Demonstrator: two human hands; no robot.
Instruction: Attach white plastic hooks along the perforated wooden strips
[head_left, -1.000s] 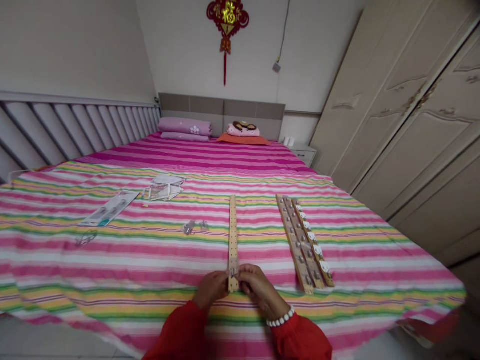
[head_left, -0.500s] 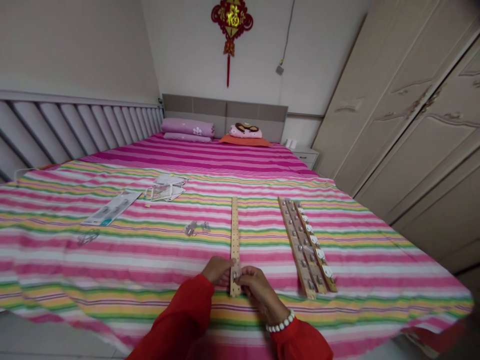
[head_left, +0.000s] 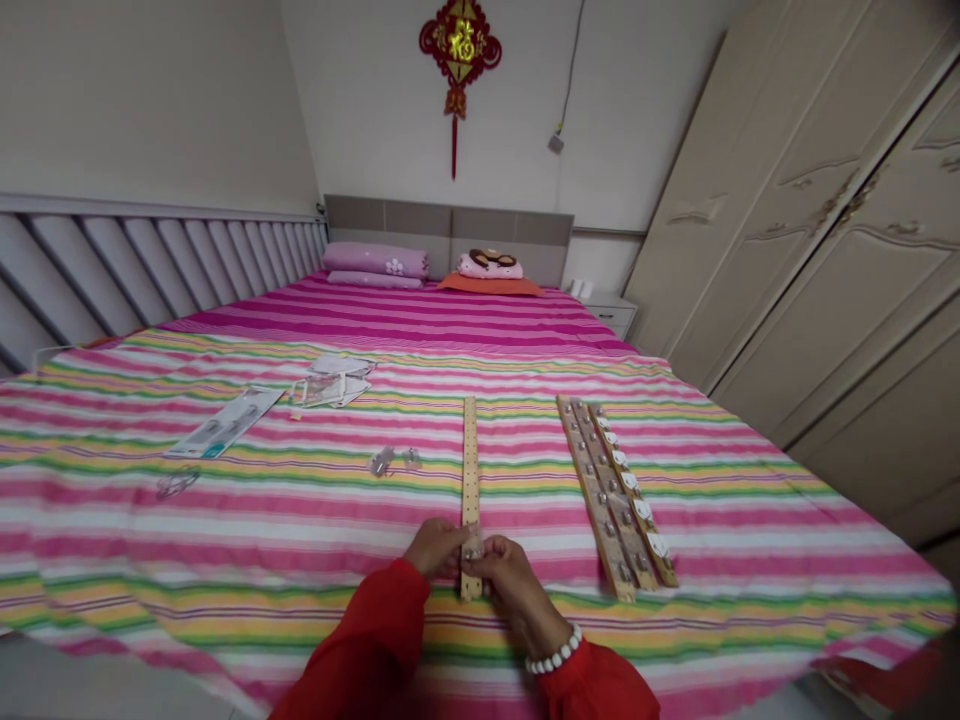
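Note:
A long wooden strip with rows of holes (head_left: 470,470) lies lengthwise on the striped bedspread (head_left: 225,520). My left hand (head_left: 436,547) presses against the strip's near end from the left, fingers curled. My right hand (head_left: 504,562) pinches a small shiny metal piece (head_left: 473,549) on top of the strip near that end. Both sleeves are red, and a white bead bracelet (head_left: 556,654) circles my right wrist.
To the right lie two or three more wooden strips (head_left: 613,495) fitted with metal and white pieces. Small clear fittings (head_left: 390,460) sit left of the strip; packets (head_left: 331,380) and a card (head_left: 225,422) lie farther left. A wardrobe (head_left: 825,220) stands at right.
My left hand has slid forward from below the strip's end to its left side, and both hands have closed in on the small metal piece.

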